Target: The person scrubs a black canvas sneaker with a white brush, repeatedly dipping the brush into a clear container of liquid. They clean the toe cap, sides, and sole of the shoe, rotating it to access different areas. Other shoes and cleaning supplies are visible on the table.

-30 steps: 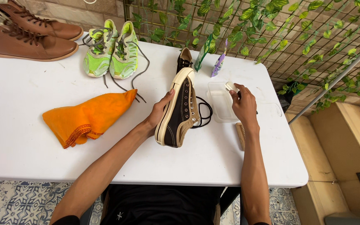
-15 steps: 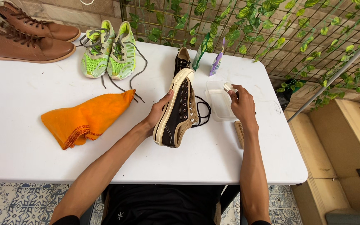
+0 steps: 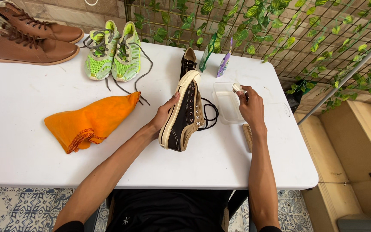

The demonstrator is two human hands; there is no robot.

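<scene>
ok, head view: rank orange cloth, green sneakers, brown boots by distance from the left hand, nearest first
1. orange cloth: on the white table, just to the outer side of the left hand, which holds the dark sneaker on its edge.
2. green sneakers: farther back, toward the wall.
3. brown boots: far back corner, farthest.

Black canvas low-top sneaker [image 3: 184, 114]: cream sole, white stitching. Folded cloth [image 3: 91, 120]: orange. Mesh running shoes [image 3: 114, 52]: lime green, grey laces. Leather boots [image 3: 26, 36]: brown. Plastic table [image 3: 18, 141]: white. Floor tiles [image 3: 18, 208]: blue-and-white pattern.
</scene>
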